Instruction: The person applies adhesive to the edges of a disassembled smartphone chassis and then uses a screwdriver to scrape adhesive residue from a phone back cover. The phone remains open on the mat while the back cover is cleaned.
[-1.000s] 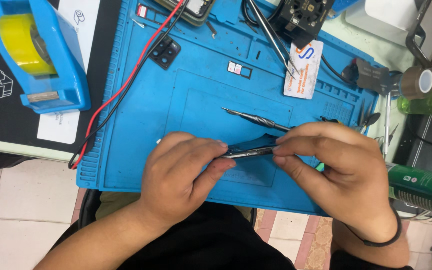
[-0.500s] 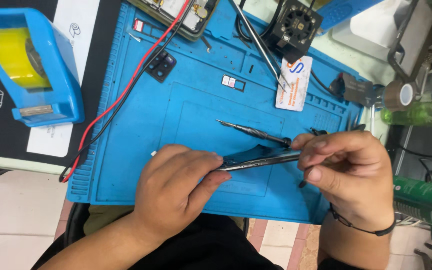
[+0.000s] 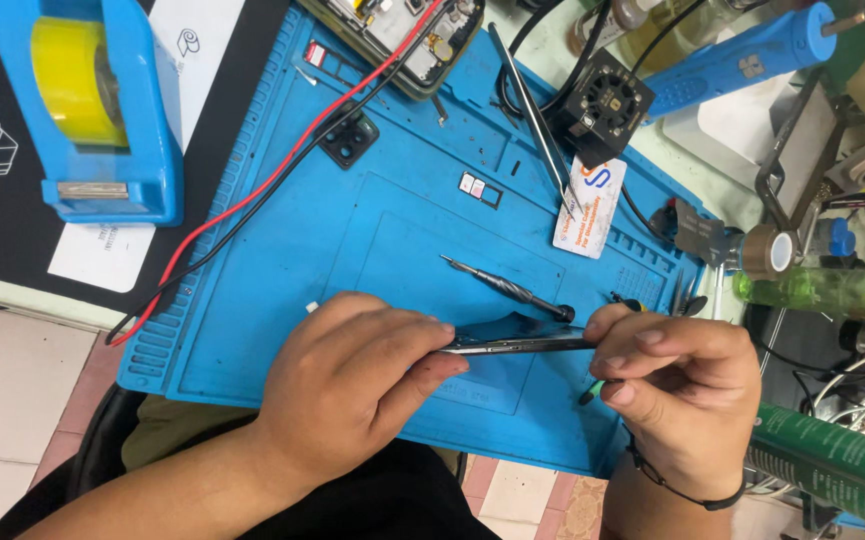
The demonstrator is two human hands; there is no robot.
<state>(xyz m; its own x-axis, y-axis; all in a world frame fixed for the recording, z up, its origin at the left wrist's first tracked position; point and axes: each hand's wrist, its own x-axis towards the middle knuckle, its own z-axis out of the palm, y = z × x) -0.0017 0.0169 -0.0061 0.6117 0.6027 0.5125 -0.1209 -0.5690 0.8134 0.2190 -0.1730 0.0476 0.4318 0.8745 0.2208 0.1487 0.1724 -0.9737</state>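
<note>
My left hand [image 3: 362, 385] and my right hand [image 3: 677, 385] together hold a thin flat metal piece [image 3: 517, 346] edge-on, just above the blue work mat [image 3: 282, 270]. The left fingers pinch its left end, the right fingers its right end. My right hand also holds a slim tool with a green tip [image 3: 592, 390] tucked under its fingers. A dark precision screwdriver [image 3: 507, 290] lies on the mat just behind the metal piece. What sort of part the metal piece is cannot be told.
A blue tape dispenser with yellow tape [image 3: 92, 110] stands at far left. Red and black wires [image 3: 282, 170] cross the mat to an opened phone [image 3: 392, 35]. Tweezers [image 3: 532, 115], a small black fan [image 3: 602, 105], a white card [image 3: 589, 205] and a green bottle [image 3: 832, 460] crowd the right.
The view has shifted, so everything sits lower right in the frame. My hands have drawn slightly apart along the metal piece, and still hold it.
</note>
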